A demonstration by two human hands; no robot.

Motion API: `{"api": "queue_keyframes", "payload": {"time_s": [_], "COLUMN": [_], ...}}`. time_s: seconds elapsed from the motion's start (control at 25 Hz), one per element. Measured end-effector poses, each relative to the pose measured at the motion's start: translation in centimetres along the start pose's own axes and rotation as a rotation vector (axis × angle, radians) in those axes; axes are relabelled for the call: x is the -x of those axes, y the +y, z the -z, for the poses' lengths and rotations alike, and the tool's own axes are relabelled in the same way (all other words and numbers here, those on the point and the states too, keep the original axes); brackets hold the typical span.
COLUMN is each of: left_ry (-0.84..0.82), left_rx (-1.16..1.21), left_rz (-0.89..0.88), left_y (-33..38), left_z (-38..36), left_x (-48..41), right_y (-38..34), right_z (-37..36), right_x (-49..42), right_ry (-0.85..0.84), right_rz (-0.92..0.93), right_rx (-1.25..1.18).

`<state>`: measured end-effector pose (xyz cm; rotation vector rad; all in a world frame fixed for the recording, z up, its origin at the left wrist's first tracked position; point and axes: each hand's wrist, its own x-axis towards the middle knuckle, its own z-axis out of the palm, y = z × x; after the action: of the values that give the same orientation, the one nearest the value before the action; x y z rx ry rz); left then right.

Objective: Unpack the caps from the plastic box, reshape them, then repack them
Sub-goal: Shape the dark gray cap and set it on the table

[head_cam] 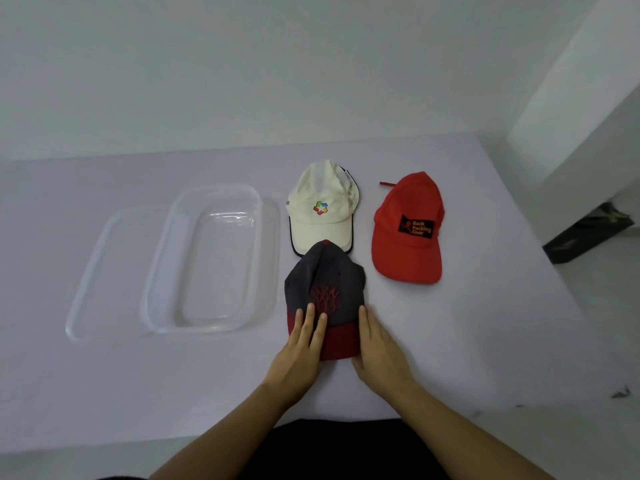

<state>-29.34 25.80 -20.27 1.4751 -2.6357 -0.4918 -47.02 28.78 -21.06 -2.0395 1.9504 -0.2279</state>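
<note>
Brim of grey cap (325, 282) partly hidden by left hand (300, 353), right hand (378, 351).

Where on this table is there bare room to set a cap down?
Free: the table right of the red cap; the near strip in front of the clear box; the far strip behind the caps. Crowded: the dark cap overlaps the brim of the white cap, close beside the box.
</note>
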Motion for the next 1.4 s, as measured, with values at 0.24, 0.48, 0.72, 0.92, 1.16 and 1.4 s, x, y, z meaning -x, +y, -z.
{"api": "queue_keyframes", "payload": {"time_s": [0.24, 0.48, 0.72, 0.92, 1.16, 1.4], "left_ry": [0.072, 0.133, 0.167, 0.185, 0.215, 0.134], "left_rx": [-0.043, -0.039, -0.043, 0.038, 0.330, 0.377], "left_rz": [0.085, 0.143, 0.119, 0.105, 0.285, 0.228], "left_y": [0.6, 1.3, 0.7, 0.9, 0.8, 1.1], "left_z": [1.0, 1.4, 2.2, 2.5, 2.9, 3.8], "left_x": [-0.7, -0.9, -1.0, -1.0, -1.2, -0.8], "right_y": [-1.3, -2.3, -3.3, -3.1, -1.9, -2.2], "right_z": [3.0, 5.3, 6.2, 6.2, 5.3, 5.6], "right_x": [-2.2, -3.1, -3.2, -3.4, -3.1, -2.1], "right_ry": [0.015, -0.009, -0.098, -0.047, -0.057, -0.013], "right_rz": [-0.095, -0.066, -0.042, 0.007, -0.051, -0.018], "right_rx": [0.125, 0.255, 0.232, 0.082, 0.004, -0.146]}}
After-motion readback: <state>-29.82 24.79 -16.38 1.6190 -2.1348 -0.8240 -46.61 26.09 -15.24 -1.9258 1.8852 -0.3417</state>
